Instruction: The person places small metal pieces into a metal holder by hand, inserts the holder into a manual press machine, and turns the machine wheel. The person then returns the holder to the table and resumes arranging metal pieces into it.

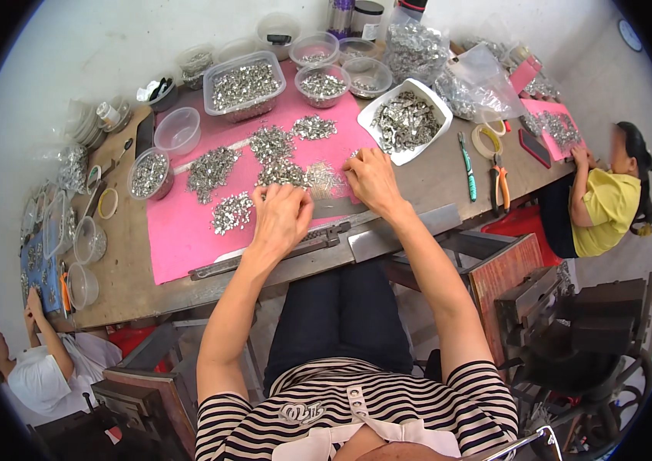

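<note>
My left hand [284,219] is at the front of the pink sheet [180,238], fingers bent and pinched together beside a pile of small silvery metal pieces [280,173]. Whatever it pinches is too small to make out. Farther right, my right hand [373,180] is closed with its fingertips down on the sheet, and what is under them is hidden. Between the hands lies a heap of thin, pale pin-like pieces [323,178]. More silvery piles [213,170] are spread to the left and behind. A dark metal rail [272,250] runs along the sheet's front edge.
Tubs of metal parts [245,86] stand behind the piles, with a white square bowl [440,115] at right. Beyond it are a teal-handled tool [467,165], orange pliers [500,184] and tape rolls [487,140]. Co-workers sit at right [606,200] and left [49,369].
</note>
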Tool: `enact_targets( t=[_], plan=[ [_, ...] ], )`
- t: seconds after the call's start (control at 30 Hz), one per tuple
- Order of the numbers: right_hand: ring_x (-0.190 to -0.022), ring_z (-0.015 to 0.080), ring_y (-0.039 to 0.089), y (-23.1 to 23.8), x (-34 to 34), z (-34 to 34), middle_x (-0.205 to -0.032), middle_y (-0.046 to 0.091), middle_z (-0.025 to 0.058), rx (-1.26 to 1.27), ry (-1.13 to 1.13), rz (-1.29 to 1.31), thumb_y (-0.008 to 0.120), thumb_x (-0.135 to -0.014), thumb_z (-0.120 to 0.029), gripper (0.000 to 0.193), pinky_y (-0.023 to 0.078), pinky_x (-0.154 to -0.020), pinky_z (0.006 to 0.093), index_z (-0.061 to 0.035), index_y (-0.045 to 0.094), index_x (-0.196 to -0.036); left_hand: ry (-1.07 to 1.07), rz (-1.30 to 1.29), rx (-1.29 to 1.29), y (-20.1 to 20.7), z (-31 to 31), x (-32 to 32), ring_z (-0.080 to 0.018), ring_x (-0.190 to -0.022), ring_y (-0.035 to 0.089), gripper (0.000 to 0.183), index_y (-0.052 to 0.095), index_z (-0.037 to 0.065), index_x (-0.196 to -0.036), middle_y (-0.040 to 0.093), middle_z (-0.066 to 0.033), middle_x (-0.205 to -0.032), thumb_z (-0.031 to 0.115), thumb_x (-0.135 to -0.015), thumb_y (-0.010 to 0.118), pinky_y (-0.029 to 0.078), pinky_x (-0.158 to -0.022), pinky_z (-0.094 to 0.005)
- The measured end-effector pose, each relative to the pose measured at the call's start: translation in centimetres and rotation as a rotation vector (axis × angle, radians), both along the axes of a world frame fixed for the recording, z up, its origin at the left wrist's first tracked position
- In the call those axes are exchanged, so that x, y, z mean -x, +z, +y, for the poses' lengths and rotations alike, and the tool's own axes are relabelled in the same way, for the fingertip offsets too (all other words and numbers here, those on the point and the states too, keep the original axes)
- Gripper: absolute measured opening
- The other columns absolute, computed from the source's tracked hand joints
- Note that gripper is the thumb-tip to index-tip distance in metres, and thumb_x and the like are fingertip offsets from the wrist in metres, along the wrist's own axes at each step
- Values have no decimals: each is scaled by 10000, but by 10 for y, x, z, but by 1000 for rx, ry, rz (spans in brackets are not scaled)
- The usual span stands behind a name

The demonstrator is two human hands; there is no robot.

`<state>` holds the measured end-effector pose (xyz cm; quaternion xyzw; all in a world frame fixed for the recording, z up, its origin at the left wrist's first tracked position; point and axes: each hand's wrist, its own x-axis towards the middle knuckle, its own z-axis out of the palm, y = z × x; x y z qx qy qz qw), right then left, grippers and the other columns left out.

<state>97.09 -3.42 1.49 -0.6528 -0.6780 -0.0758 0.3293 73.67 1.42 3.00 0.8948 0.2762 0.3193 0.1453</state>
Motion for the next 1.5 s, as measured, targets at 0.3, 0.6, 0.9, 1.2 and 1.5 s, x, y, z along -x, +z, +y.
enact_targets(
  t=[0.3, 0.6, 0.9, 1.2, 1.5],
  plan=[
    [-929, 323, 574, 1, 6, 1, -919, 628, 126, 64, -30, -263, 686, -844, -114, 77, 407, -830, 453, -49, 667, -881, 32, 33, 51, -12, -12, 20, -255, -963, 573, 79, 676, 100, -876, 609, -44, -902, 124, -840, 742, 340, -978, -493],
    [-881, 292, 570, 9, 81, -67, -892, 597, 89, 50, 306, 280, 752, -816, -37, 152, 426, -807, 407, -42, 615, -881, 35, 26, -13, -7, -25, 30, -236, -936, 578, 105, 675, 105, -958, 625, -24, -917, 89, -869, 727, 341, -977, -459],
    [-921, 279, 588, -6, 90, -68, -964, 631, 78, -57, 265, 171, 779, -799, -24, 179, 430, -806, 393, -45, 655, -927, 25, -81, 78, -17, -50, 35, -246, -901, 568, 103, 654, 78, -972, 611, -41, -906, 86, -886, 710, 350, -938, -430],
    [-896, 289, 627, -10, 85, -76, -962, 662, 106, -80, 155, 519, 727, -830, 31, 141, 499, -795, 378, -18, 698, -959, -5, -90, 58, -15, -50, 35, -236, -904, 574, 105, 660, 75, -952, 606, -45, -916, 73, -860, 711, 358, -956, -430],
    [-885, 291, 637, -9, 85, -76, -951, 676, 115, -77, 132, 522, 717, -843, 38, 129, 507, -780, 375, -8, 695, -962, 58, -82, 140, -19, -49, 30, -263, -945, 604, 204, 690, 77, -1056, 642, -51, -963, 158, -879, 751, 343, -1059, -522]
  ],
)
